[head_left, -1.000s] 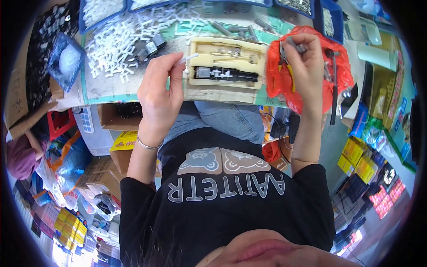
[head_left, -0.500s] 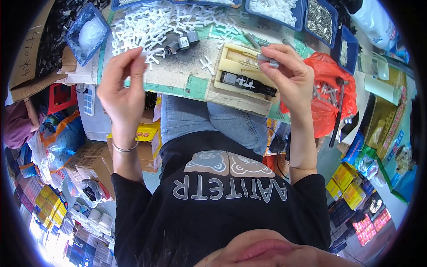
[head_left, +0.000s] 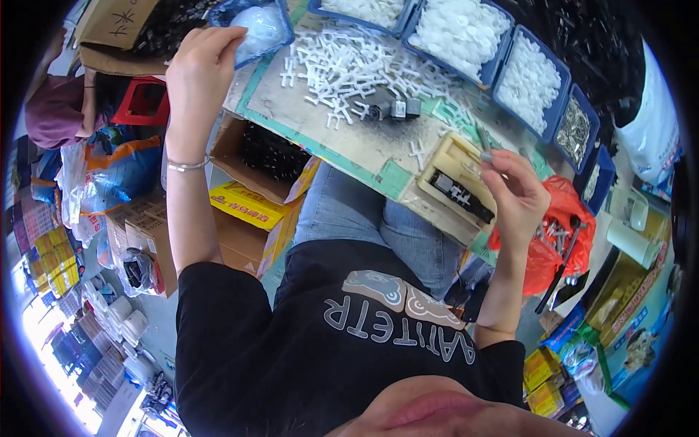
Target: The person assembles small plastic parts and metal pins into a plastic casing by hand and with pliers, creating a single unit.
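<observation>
My left hand [head_left: 198,76] is stretched out at the far left, fingertips pinched together at the near rim of a small blue bin [head_left: 286,38]. Inside that bin lies a translucent whitish bag [head_left: 256,33]; whatever the fingertips may grip is hidden. My right hand [head_left: 520,191] pinches a small grey cylindrical piece [head_left: 486,156] between thumb and fingers, just over the right side of a cream fixture block [head_left: 445,154]. A black part with white bits along it [head_left: 460,194] lies in the block's near slot.
White branched plastic pieces [head_left: 349,69] are heaped on the table beyond a black-and-grey part [head_left: 393,109]. Blue bins of white pieces [head_left: 530,80] and metal pins [head_left: 574,135] line the far edge. A red bag [head_left: 561,244] is at right, an open carton [head_left: 273,156] below the table's left.
My left hand has swung out leftward and away to the small blue bin. My right hand still holds the grey piece near the block. The whole view has turned and shifted.
</observation>
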Demonstrator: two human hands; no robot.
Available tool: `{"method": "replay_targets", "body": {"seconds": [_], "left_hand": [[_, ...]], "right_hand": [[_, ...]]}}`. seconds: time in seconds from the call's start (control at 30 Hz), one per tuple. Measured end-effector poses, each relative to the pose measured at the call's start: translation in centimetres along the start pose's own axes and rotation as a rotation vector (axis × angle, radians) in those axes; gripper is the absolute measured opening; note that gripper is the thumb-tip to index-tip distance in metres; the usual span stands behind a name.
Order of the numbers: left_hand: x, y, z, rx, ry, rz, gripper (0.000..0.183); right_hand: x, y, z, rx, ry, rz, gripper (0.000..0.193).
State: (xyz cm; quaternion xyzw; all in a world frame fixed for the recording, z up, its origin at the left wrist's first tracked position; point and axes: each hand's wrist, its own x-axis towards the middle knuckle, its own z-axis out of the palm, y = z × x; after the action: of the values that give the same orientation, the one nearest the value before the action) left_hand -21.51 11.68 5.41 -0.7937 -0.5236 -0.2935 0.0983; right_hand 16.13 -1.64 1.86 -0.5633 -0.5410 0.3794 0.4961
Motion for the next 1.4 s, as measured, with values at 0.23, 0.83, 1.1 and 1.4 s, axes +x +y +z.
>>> {"method": "replay_targets", "body": {"seconds": [0.23, 0.83, 1.1, 1.4], "left_hand": [[0.6, -1.6, 2.6, 0.156, -0.185, 0.113, 0.007], [-1.6, 13.4, 2.5, -1.563, -0.368, -0.575, 0.016], [-2.5, 17.8, 3.7, -1.71, -0.441, -0.612, 0.016], [-3.1, 20.0, 3.3, -1.473, -0.419, -0.435, 0.019]], "right_hand": [[-0.1, -0.4, -0.5, 0.071, -0.029, 0.139, 0.028], [-0.2, -3.5, 1.5, 0.435, -0.05, 0.016, 0.032], [-1.7, -3.1, 0.8, 0.442, -0.012, -0.001, 0.033], [-2.6, -3.3, 0.2, 0.393, 0.049, 0.063, 0.031]]}}
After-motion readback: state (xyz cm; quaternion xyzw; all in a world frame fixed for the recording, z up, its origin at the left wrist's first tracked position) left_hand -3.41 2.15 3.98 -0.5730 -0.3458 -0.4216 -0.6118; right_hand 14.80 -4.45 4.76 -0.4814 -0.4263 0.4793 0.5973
